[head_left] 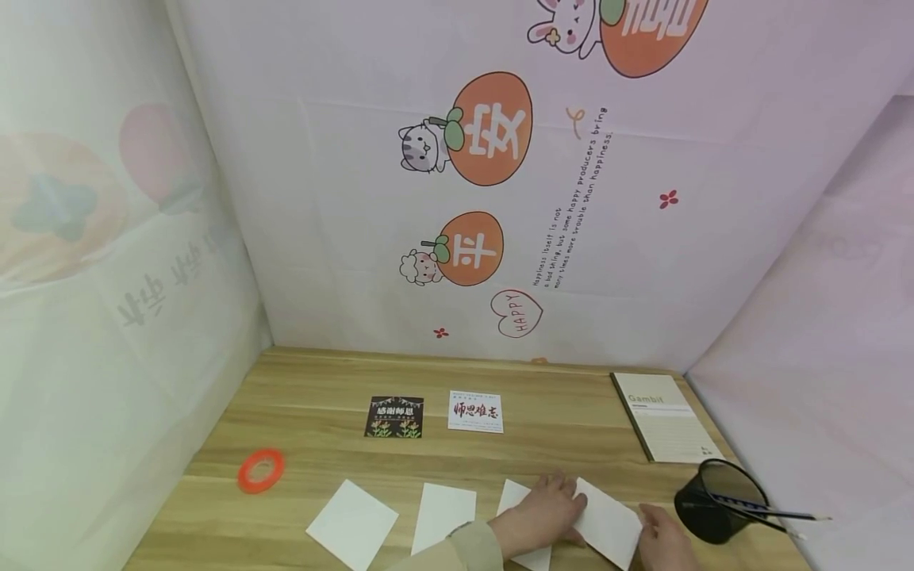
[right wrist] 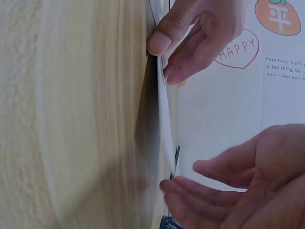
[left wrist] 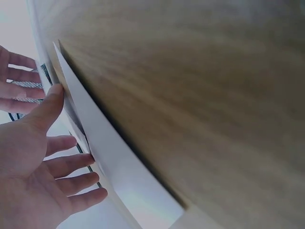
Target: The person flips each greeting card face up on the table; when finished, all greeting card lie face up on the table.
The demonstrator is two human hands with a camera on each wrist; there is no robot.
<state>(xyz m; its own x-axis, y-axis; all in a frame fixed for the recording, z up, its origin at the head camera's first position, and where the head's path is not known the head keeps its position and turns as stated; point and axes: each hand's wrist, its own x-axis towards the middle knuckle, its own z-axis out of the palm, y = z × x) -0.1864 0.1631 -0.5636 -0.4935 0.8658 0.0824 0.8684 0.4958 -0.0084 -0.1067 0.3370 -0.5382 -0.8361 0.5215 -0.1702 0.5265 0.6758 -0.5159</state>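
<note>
A white paper card (head_left: 607,522) is lifted at a tilt off the wooden table, its shadow falling beneath. My left hand (head_left: 539,515) holds its left edge; in the right wrist view the thumb (right wrist: 161,43) and a fingertip lie on either side of the paper. At the opposite edge is my right hand (head_left: 666,541), its fingertips (right wrist: 167,186) touching the card from below while the thumb stays apart from it. Under my left arm and hand lies another white card (head_left: 516,493), partly hidden. Two more white cards (head_left: 352,523) (head_left: 444,511) lie to the left.
A black mesh pen cup (head_left: 703,507) lies tipped at right with pencils sticking out. Behind it is a notebook (head_left: 667,416). Two small printed cards, one black (head_left: 394,417) and one white (head_left: 475,411), lie farther back. An orange-red tape roll (head_left: 260,471) sits at left.
</note>
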